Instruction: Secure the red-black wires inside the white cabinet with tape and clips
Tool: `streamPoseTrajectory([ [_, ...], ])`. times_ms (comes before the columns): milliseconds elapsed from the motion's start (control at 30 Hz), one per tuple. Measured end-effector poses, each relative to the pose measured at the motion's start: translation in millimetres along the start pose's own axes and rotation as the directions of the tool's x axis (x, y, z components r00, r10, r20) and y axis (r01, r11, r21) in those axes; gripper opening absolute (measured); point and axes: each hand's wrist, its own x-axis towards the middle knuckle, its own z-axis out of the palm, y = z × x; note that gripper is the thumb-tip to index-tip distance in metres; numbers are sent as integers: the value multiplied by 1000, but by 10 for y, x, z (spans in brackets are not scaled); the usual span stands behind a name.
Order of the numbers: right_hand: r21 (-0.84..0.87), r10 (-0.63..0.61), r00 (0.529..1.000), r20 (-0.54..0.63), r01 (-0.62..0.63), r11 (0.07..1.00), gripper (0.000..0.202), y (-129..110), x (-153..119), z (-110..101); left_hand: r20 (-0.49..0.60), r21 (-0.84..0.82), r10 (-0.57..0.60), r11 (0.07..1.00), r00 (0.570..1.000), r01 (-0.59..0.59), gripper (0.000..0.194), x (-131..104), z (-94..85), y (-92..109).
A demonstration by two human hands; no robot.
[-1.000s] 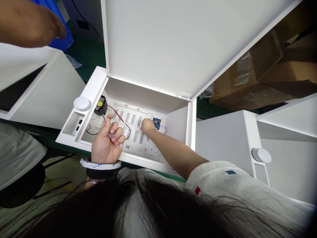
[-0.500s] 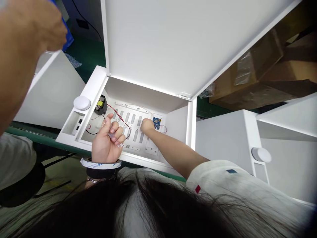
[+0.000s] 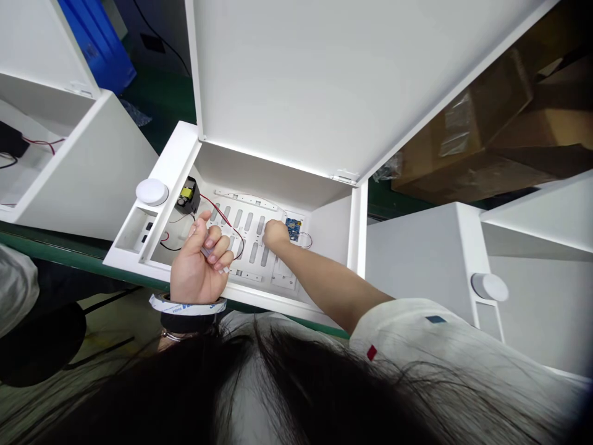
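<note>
A white box [image 3: 345, 244] with its lid [image 3: 296, 74] raised lies in front of me. Palm up over its near edge, my left hand [image 3: 199, 262] has curled fingers around a small whitish piece, mostly hidden. Around that wrist sits a roll of white tape with blue print [image 3: 188, 307]. My right hand [image 3: 277, 237] is closed low inside the box, beside a blue circuit board [image 3: 293, 228]; what its fingers hold is hidden. Red and black wires [image 3: 222, 214] run from a black power unit [image 3: 189, 195] across the slotted floor [image 3: 249, 221].
A second open white box [image 3: 106, 167] with a black unit [image 3: 12, 139] stands left, another white box [image 3: 417, 259] right. Cardboard boxes [image 3: 486, 142] are behind at right, a blue bin [image 3: 99, 46] at back left. A round white knob [image 3: 152, 192] protrudes from my box.
Another person's arm, at upper left before, has left the view, uncovering the left box and blue bin. My two hands stay almost where they were.
</note>
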Motion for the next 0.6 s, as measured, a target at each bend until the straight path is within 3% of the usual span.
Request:
streamPoseTrajectory([
  [100,-7,1,997,-75,-1,1000,31,-39,-62,36,-3,1,3,1000,1000,-3,22,4,6,-6],
  [433,-4,-4,998,-57,4,1000,32,-11,-7,56,-1,7,-8,1000,1000,8,21,-2,7,-1],
  [600,-131,-180,984,-11,177,975,30,64,110,75,7,7,-9,1000,1000,9,21,-13,-9,5],
])
